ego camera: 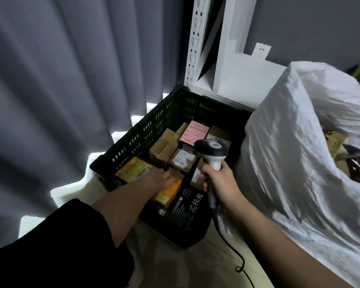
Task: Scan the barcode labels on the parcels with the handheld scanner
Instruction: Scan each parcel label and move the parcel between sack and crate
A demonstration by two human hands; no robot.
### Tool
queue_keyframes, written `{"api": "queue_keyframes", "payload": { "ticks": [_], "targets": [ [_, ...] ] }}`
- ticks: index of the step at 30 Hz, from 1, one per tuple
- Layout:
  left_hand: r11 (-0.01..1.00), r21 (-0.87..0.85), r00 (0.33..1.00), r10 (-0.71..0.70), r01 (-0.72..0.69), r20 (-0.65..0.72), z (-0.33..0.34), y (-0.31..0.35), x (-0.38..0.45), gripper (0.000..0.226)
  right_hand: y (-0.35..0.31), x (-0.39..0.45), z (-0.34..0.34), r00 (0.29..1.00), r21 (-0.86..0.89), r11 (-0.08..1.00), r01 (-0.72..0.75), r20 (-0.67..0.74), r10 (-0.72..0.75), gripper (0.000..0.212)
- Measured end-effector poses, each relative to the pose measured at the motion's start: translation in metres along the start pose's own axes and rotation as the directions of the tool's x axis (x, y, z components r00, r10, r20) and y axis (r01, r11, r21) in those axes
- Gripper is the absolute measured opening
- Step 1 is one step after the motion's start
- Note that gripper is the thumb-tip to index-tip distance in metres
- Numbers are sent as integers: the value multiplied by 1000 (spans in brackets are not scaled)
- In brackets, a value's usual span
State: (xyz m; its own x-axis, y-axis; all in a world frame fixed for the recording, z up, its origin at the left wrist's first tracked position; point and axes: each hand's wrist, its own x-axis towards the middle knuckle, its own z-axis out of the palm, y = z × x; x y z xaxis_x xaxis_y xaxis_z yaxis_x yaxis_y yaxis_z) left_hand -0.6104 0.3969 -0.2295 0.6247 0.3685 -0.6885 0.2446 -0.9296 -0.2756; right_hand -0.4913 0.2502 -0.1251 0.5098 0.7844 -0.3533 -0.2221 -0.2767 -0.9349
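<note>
Nearest the lens, two forearms reach forward and down toward a black perforated crate [146, 129] on the pale floor; the left one comes out of a dark sleeve [56, 242]. Right hand [220, 181] is wrapped around the grip of the handheld scanner [213, 151], fingers curled tight on the handle. Its long axis runs up from the fist and leans away from the camera, so the dark head sits above the crate's right half, facing away and down over the parcels; which label it is aimed at cannot be told. A black coiled cable [222, 229] drops from the handle's base past the crate's near right corner and along the floor.

Left hand [159, 178] is down inside the crate at its near left side, over a yellow box [133, 170] with a barcode label, and another yellow box [168, 194] lies just beneath the wrist. Blur hides the fingers, so whether they grip anything cannot be told.

Deeper in the crate lie brown taped parcels [164, 144], a small box with a white label [182, 160], a pink-labelled parcel [193, 132] toward the far side, and a black packet with white characters [187, 206] at the near edge.

Right of the crate, touching it, bulges a white plastic sack [295, 152]. Behind the crate stands a white slotted shelf upright [194, 40]; grey curtains [60, 80] hang to its left.
</note>
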Motion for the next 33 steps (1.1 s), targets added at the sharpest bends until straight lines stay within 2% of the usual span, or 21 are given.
{"api": "queue_keyframes", "payload": {
  "ticks": [2,6,9,11,14,17,20,23,25,29,33],
  "targets": [
    [999,42,999,23,-21,-40,4,0,2,111,0,3,-1,1000,25,1000,0,-3,0,15],
    [997,-62,994,33,-40,-100,10,-3,4,108,0,5,-8,1000,53,998,20,-8,-19,15],
    [998,-50,986,21,-30,-164,-3,-9,-13,119,0,2,-16,998,46,997,58,9,-58,21],
    [998,-67,966,-2,-16,-257,-14,-14,-33,125,-3,-2,-21,997,52,996,75,9,-76,30],
    [980,-199,899,-67,-23,-433,-29,-17,-66,128,-8,-5,-27,997,59,996,74,-16,-73,42],
    [945,-322,782,-159,-56,-602,-45,-15,-101,126,-12,-10,-30,995,96,991,98,-31,-95,57],
    [964,-255,604,-158,-78,-781,-63,-3,-136,120,-19,-23,-30,990,129,982,139,-11,-139,70],
    [982,-185,490,-140,-45,-860,-78,11,-160,119,-30,-39,-29,986,168,972,165,4,-168,88],
    [988,-154,441,-130,-19,-888,-88,20,-173,118,-37,-50,-26,984,198,965,172,16,-179,94],
    [998,-67,381,-65,6,-922,-104,30,-190,113,-45,-63,-25,987,268,952,149,19,-160,87],
    [997,-58,405,-73,48,-912,-111,27,-198,119,-50,-64,-26,978,330,922,202,-18,-208,81]
  ]
}}
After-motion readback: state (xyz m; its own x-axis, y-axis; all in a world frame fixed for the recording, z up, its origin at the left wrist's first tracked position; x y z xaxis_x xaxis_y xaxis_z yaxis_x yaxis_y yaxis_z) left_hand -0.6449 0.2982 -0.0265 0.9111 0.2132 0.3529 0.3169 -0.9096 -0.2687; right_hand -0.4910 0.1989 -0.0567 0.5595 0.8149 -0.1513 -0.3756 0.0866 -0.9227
